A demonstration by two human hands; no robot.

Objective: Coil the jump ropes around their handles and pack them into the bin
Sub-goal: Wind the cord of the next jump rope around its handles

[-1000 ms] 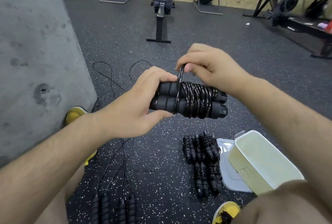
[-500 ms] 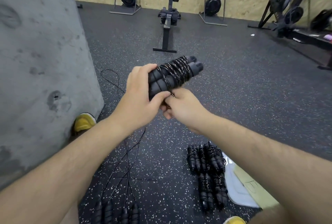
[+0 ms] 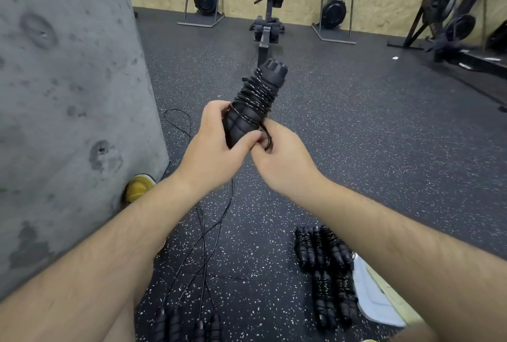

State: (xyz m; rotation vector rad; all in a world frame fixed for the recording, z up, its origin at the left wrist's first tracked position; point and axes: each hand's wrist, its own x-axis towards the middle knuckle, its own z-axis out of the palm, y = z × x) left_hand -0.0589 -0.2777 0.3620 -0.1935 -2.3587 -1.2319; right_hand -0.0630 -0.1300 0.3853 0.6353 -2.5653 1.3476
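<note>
1. Gripping the paired handles (image 3: 239,128) low down, the left hand (image 3: 211,150) holds them tilted up and away. The right hand (image 3: 286,161) pinches the rope's last loop (image 3: 268,141) just beside the left thumb.
2. From my remote seat I judge the coil (image 3: 256,96) nearly done. The wraps sit tight round the middle of the handles, and only the tail is unsecured.
3. The risk I see is the tail: if it is not tucked under a wrap, or the pinch slips, the springy cord could throw off its outer turns.
4. Below on the floor, finished bundles (image 3: 326,267) lie side by side against a white lid (image 3: 375,306). The bin (image 3: 397,302) shows only as a pale edge at lower right, so I cannot tell what it holds.
5. Uncoiled ropes (image 3: 204,248) trail across the speckled floor near a yellow shoe (image 3: 138,183), where a cord could snag underfoot.
6. Beyond, rowing machines (image 3: 270,12) stand along the plywood wall.
</note>
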